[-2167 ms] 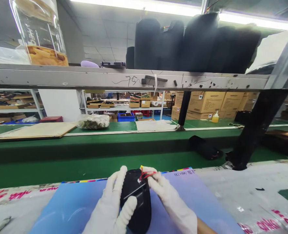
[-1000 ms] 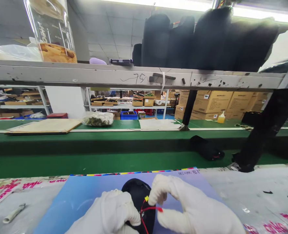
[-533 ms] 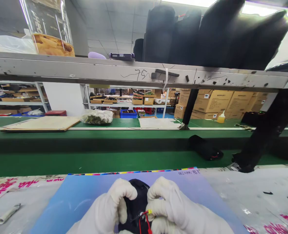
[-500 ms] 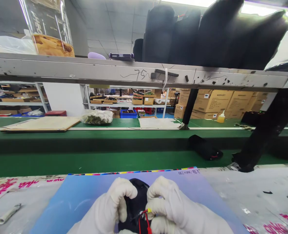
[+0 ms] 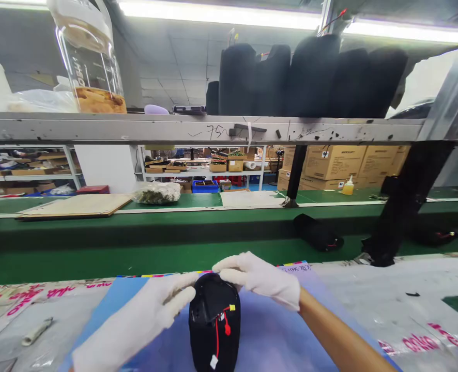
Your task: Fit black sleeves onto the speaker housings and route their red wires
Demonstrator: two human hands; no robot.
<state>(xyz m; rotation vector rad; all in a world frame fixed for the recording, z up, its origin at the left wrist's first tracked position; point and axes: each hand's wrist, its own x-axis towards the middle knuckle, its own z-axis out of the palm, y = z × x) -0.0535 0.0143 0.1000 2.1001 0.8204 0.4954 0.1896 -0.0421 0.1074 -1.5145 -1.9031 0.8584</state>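
Observation:
A black, cloth-covered battery pack (image 5: 213,341) stands on the blue sheet in front of me. From its top come red leads (image 5: 217,336) with a yellow connector (image 5: 232,308), a red connector (image 5: 227,328) and a white plug (image 5: 214,361), lying over its near side. My left hand (image 5: 167,302), in a white glove, is at the pack's upper left with fingers stretched and thumb apart. Across the far top edge reaches my gloved right hand (image 5: 248,274), its extended fingertips at the rim. Neither hand is wrapped round the pack.
Behind the blue sheet (image 5: 283,330) runs a green conveyor belt (image 5: 136,253) carrying another black pack (image 5: 316,232). A metal shelf (image 5: 155,126) with several black packs and a jar (image 5: 97,72) crosses overhead. A black-wrapped post (image 5: 403,206) rises at right. A white tube (image 5: 37,331) lies at left.
Both hands have let go of the wires and moved to the pack's far end, fingers straightening. The leads and connectors now show. My view has tilted up slightly.

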